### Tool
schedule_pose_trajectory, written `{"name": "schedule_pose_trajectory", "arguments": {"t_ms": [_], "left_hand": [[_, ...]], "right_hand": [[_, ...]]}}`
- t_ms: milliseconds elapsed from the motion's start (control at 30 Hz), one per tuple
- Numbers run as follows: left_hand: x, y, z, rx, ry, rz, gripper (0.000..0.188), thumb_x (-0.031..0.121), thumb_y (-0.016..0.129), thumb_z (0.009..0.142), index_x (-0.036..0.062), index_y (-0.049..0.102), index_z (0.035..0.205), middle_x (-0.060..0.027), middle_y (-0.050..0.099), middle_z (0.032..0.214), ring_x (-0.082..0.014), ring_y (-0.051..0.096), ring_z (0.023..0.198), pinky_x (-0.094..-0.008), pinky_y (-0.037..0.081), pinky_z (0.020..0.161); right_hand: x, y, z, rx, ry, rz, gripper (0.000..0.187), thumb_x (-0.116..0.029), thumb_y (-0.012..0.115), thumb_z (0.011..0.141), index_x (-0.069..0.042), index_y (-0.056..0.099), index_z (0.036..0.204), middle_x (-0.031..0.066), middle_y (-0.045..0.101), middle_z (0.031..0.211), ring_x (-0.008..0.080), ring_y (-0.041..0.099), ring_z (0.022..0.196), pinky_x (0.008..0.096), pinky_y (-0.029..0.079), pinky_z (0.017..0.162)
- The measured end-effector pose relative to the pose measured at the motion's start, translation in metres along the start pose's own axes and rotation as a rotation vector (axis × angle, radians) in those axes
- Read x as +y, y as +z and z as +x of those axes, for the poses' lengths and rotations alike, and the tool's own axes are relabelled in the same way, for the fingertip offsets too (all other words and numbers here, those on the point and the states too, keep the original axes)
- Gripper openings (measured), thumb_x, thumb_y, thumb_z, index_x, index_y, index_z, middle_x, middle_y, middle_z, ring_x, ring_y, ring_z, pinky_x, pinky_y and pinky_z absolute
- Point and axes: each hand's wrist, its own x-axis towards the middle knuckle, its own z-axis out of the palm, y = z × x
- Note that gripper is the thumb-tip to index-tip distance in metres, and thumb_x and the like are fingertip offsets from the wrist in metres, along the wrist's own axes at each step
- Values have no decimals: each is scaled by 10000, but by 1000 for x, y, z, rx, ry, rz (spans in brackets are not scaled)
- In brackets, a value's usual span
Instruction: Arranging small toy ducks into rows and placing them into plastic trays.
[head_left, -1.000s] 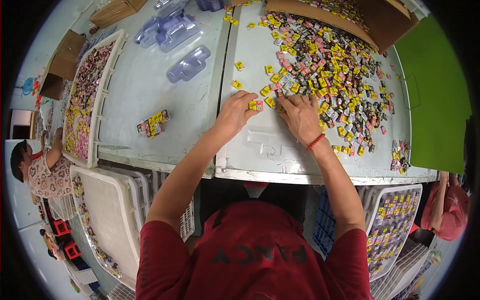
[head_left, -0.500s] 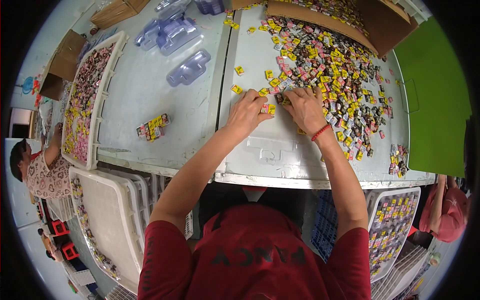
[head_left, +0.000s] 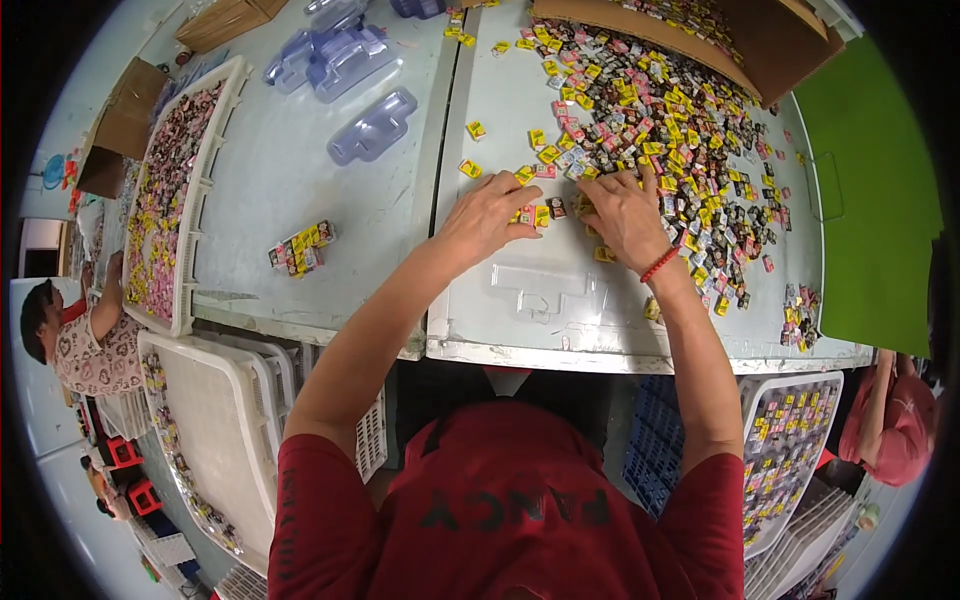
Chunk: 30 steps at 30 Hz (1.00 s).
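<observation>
A large spread of small box-shaped pieces in yellow, pink, black and white covers the right half of the table. My left hand is closed at the spread's left edge, its thumb and fingers around a short row of yellow and pink pieces. Just right of that row lies a dark piece. My right hand rests at the near-left edge of the pile with bent fingers. Its fingertips press on a small piece, partly hidden. A small cluster of pieces sits on the left table.
Clear bluish plastic trays lie on the left table; a transparent one is before me. A white crate of pieces stands left, a cardboard box far right. Stacked trays flank me below. Other people work at both sides.
My right hand has shifted slightly right and nearer. A dark piece now shows uncovered between my hands. More of the row shows at my left hand, which has moved slightly left.
</observation>
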Motion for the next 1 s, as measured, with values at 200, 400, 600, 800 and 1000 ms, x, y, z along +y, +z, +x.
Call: {"name": "schedule_pose_trajectory", "arguments": {"t_ms": [200,400,600,800,1000], "left_hand": [[1,0,5,-103,-33,40,326,245,769,735,121,674,1021,-86,552,942,-290,570,917,-400,499,799],[4,1,4,-39,-34,79,313,277,755,738,90,678,977,-85,550,916,-268,571,874,-369,486,736],[3,7,-1,39,-17,43,341,225,772,719,53,667,994,-90,555,940,-268,571,892,-365,490,758],[3,5,-5,51,-43,0,368,178,780,724,40,653,1041,-92,560,1018,-278,572,962,-377,499,829],[-2,5,-6,4,-52,-27,357,150,775,725,36,656,1042,-89,566,1001,-279,573,952,-378,495,836]], "right_hand": [[3,-3,8,-130,-103,-23,441,-179,738,746,-159,622,1172,38,638,1109,226,546,1104,524,274,1068],[-5,6,11,-51,-129,42,421,-168,733,749,-168,630,1157,32,621,1057,223,553,1085,507,294,1054],[-18,18,-2,64,-147,-20,383,-163,726,758,-113,630,1126,59,619,1056,227,572,1049,476,343,1009],[-22,15,-20,257,50,256,340,-143,719,773,-76,638,1096,87,644,1028,262,613,941,408,413,875],[-13,6,-11,173,50,308,157,-193,679,801,-87,687,916,81,669,838,264,624,869,390,433,814]]}}
